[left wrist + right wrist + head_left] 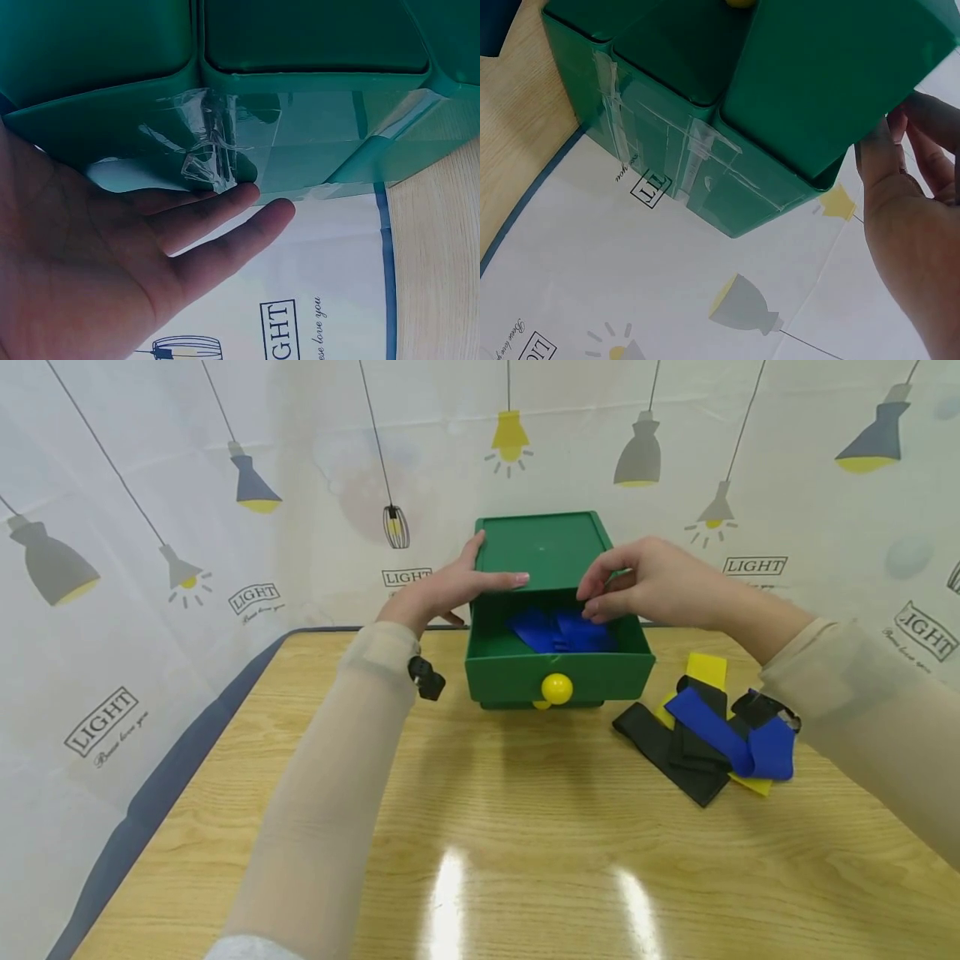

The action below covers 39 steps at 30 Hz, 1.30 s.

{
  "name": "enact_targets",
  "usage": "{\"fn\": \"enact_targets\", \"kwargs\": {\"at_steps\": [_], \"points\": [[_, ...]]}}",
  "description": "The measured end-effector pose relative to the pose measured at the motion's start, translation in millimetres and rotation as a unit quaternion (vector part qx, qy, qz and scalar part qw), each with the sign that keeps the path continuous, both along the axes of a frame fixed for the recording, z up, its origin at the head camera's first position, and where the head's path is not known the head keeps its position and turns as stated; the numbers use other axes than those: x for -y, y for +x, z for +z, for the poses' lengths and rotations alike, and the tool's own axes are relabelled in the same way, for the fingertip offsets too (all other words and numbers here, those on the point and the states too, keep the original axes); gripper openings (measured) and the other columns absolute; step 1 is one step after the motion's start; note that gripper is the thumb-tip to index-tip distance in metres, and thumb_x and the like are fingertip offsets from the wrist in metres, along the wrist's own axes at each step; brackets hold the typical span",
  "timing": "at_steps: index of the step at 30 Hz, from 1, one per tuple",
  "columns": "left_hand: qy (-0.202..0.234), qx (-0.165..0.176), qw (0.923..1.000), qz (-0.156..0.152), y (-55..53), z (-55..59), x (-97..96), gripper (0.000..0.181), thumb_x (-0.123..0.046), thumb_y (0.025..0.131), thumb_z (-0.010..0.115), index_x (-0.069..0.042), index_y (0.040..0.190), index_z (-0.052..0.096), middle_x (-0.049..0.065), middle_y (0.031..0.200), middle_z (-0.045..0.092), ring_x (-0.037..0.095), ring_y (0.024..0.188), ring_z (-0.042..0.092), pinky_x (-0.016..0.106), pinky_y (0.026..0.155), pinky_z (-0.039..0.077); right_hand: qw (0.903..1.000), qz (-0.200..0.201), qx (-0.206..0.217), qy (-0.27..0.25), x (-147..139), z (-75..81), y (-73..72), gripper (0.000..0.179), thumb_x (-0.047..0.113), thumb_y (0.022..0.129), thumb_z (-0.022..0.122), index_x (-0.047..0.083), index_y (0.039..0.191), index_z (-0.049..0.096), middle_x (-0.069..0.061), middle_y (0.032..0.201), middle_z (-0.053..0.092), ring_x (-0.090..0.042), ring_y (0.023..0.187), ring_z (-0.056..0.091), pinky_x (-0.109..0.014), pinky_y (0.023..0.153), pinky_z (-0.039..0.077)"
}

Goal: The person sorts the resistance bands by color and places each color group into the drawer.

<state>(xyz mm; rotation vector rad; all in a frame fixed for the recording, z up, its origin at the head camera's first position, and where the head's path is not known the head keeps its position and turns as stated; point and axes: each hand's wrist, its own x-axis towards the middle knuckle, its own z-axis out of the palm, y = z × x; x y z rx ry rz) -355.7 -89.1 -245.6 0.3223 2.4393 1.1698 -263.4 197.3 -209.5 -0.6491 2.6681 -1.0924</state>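
A green drawer unit (543, 545) stands on the table against the backdrop. Its top drawer (504, 679), with a yellow knob (557, 688), is pulled out, and blue straps (558, 631) lie inside. My left hand (457, 581) rests on the unit's top left edge, thumb across the top; the left wrist view shows straight fingers along the taped side (300, 142). Above the open drawer's right side hovers my right hand (648, 583), its fingers loosely bent with nothing visible between them. In the right wrist view its fingertips are partly hidden behind the drawer.
A loose pile of black straps (667, 752), blue straps (712, 727) and yellow straps (707, 670) lies on the wooden table (525, 860), right of the drawers. A printed cloth backdrop (315, 543) hangs right behind the unit.
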Motion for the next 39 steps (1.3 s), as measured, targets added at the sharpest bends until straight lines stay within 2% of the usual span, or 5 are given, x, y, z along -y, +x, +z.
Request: {"fn": "enact_targets", "kwargs": {"at_steps": [11,20,25,32,39], "points": [[0.009,0.002,1.0000,-0.001,2.6,0.5,0.3,0.119,-0.070,0.091,0.068,-0.047,0.166,-0.022,0.001,0.182,-0.005,0.033,0.165,0.024,0.065,0.118,0.044,0.9989,-0.031,-0.022,0.028,-32.4,13.7,3.0,0.027,0.026,0.107,0.067,0.007,0.125,0.071,-0.007,0.120,0.078,-0.010,0.102,0.077,-0.015,0.089,0.058],[0.011,0.009,0.9999,-0.001,3.3,1.4,2.4,0.119,-0.070,0.092,0.068,-0.047,0.166,-0.022,0.002,0.183,-0.003,0.032,0.166,0.022,0.067,0.120,0.042,0.9954,-0.075,-0.034,0.048,-77.0,9.7,9.0,0.031,0.038,0.103,0.072,0.015,0.123,0.073,0.008,0.109,0.078,-0.006,0.098,0.076,-0.009,0.087,0.050],[0.008,0.010,0.9999,0.000,2.9,1.4,3.5,0.119,-0.071,0.092,0.067,-0.047,0.165,-0.023,0.001,0.183,-0.002,0.031,0.166,0.022,0.065,0.119,0.043,0.9944,-0.094,-0.021,0.044,-103.9,-1.5,15.3,0.028,0.035,0.103,0.073,0.014,0.122,0.073,0.012,0.108,0.077,-0.007,0.097,0.076,-0.010,0.084,0.051],[0.009,0.012,0.9999,0.003,2.9,2.3,2.4,0.119,-0.071,0.091,0.068,-0.048,0.165,-0.022,0.001,0.182,-0.003,0.031,0.165,0.024,0.065,0.119,0.044,0.9907,-0.127,-0.023,0.043,-135.9,-26.5,26.6,0.032,0.036,0.101,0.076,0.014,0.124,0.072,0.013,0.107,0.078,-0.007,0.098,0.072,-0.011,0.081,0.052],[0.010,0.011,0.9999,0.000,2.5,1.7,0.6,0.119,-0.071,0.091,0.068,-0.047,0.165,-0.022,0.001,0.183,-0.003,0.032,0.166,0.023,0.064,0.119,0.044,0.9860,-0.144,-0.019,0.082,-163.4,-55.2,37.3,0.037,0.041,0.102,0.073,0.017,0.129,0.070,0.017,0.108,0.075,0.000,0.097,0.069,-0.009,0.080,0.047]]}}
